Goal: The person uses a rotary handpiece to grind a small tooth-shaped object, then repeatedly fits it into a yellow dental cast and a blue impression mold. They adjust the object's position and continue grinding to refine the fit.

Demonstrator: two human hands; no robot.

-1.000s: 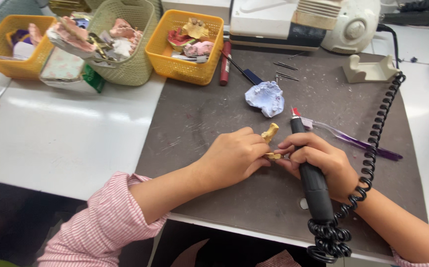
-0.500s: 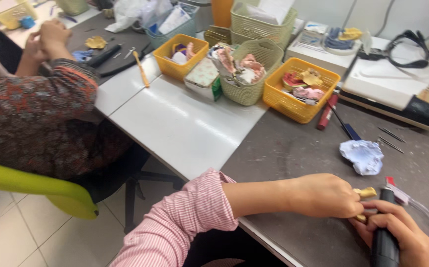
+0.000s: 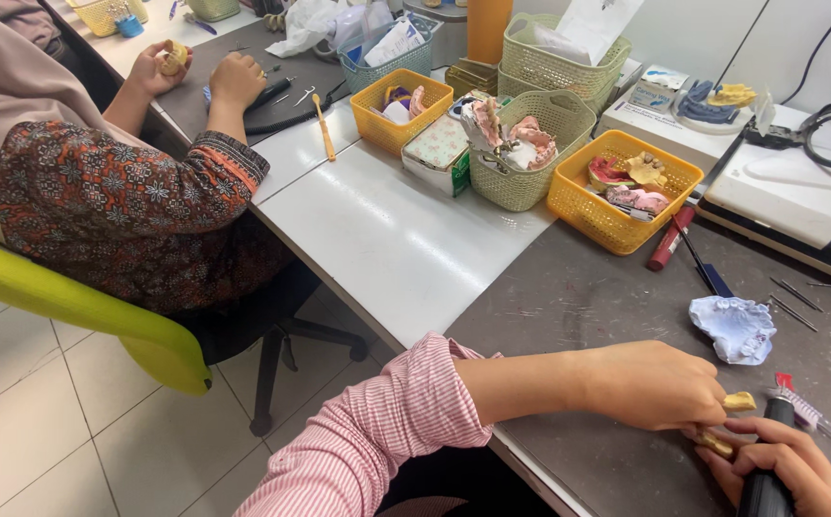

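I'm pinching the yellow cast (image 3: 736, 402) in my left hand (image 3: 660, 383), right hand (image 3: 784, 469) gripping the handpiece (image 3: 765, 483) beside it (view has swung left, grips unchanged).

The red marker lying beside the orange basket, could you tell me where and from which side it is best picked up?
Grip the red marker across its middle, coming straight down from above. It lies flat on the grey mat, its barrel slim and round. The orange basket crowds its upper end and thin tools lie to its right, so the mid-barrel is probably freest.

Left hand (image 3: 650, 385) lies knuckles-up, fingers (image 3: 712, 421) curled; right hand (image 3: 784, 466) clenched just beside it.
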